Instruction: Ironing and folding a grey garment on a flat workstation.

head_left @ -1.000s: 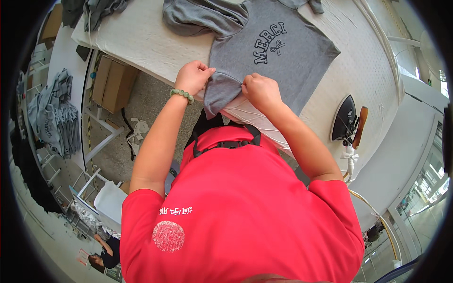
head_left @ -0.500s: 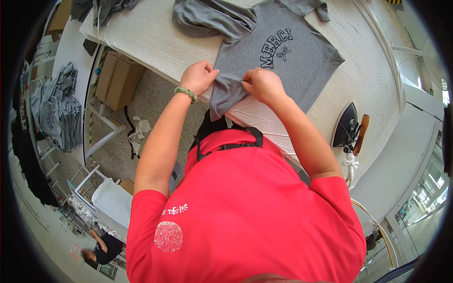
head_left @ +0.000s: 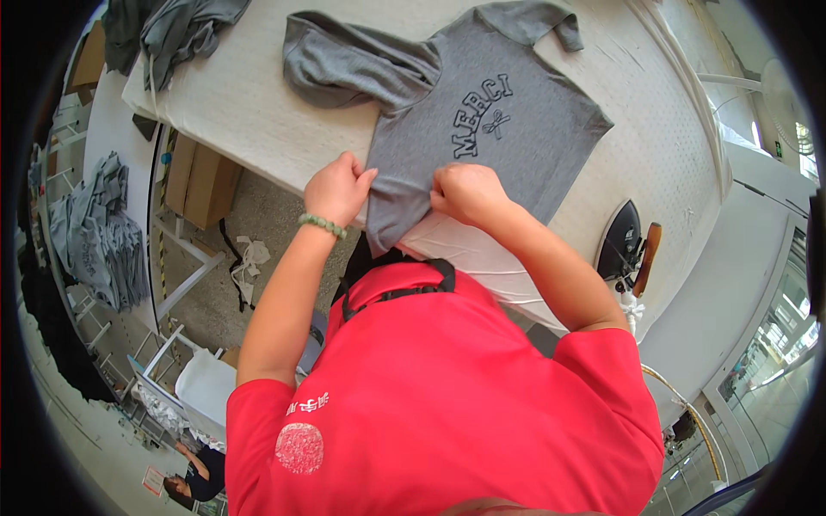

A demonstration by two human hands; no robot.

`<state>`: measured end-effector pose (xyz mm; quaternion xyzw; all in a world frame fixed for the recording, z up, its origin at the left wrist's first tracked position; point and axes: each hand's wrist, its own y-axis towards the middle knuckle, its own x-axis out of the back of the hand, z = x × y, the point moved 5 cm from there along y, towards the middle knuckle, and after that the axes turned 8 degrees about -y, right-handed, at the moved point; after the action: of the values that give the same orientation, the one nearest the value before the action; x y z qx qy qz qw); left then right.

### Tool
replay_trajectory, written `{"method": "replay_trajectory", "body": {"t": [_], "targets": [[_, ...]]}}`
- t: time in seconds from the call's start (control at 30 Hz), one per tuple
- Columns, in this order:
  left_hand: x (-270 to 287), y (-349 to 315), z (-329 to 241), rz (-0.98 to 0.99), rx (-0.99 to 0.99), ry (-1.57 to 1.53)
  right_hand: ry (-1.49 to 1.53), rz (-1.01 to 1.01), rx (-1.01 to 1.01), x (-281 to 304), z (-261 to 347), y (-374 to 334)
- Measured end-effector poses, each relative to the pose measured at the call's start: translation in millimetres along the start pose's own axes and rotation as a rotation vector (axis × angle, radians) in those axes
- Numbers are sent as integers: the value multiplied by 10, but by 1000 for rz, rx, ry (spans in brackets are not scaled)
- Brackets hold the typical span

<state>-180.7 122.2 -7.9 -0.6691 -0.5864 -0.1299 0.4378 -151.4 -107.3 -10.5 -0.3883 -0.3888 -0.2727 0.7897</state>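
A grey sweatshirt with dark lettering on its chest lies spread on a cloth-covered ironing table. Its near sleeve hangs a little over the table's front edge. My left hand, with a green bead bracelet at the wrist, pinches the sweatshirt's fabric at its left side seam. My right hand is closed on the fabric a short way to the right, knuckles up. Between the two hands the cloth is slightly gathered.
An iron with a wooden handle stands at the table's right. More grey garments lie at the far left corner. A stack of grey garments sits on a side table. Cardboard boxes stand below. A person is at lower left.
The view has shifted, so the sweatshirt and table appear lower and to the left. Both hands keep their grip on the fabric, and the cloth between them looks flatter.
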Motion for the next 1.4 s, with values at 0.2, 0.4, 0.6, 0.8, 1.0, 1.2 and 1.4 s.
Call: {"method": "replay_trajectory", "body": {"t": [0.2, 0.4, 0.6, 0.8, 1.0, 1.2, 1.4], "targets": [[452, 906, -1136, -312, -582, -81, -59, -325, 78, 1147, -820, 715], [162, 2128, -1529, -6, -357, 9, -216, -206, 131, 1794, -1404, 2054], [164, 2270, -1369, 303, -164, -46, -261, 103, 170, 1881, -1465, 2261], [150, 2284, -1254, 264, -118, -195, -294, 46, 223, 1915, -1354, 2229], [83, 2268, -1259, 314, -66, -306, -262, -64, 215, 1844, -1483, 2202], [50, 2336, -1105, 423, -21, -705, -217, -59, 204, 1827, -1457, 2210], [95, 2323, -1144, 435, -26, -537, -244, -29, 183, 1835, -1431, 2226]]}}
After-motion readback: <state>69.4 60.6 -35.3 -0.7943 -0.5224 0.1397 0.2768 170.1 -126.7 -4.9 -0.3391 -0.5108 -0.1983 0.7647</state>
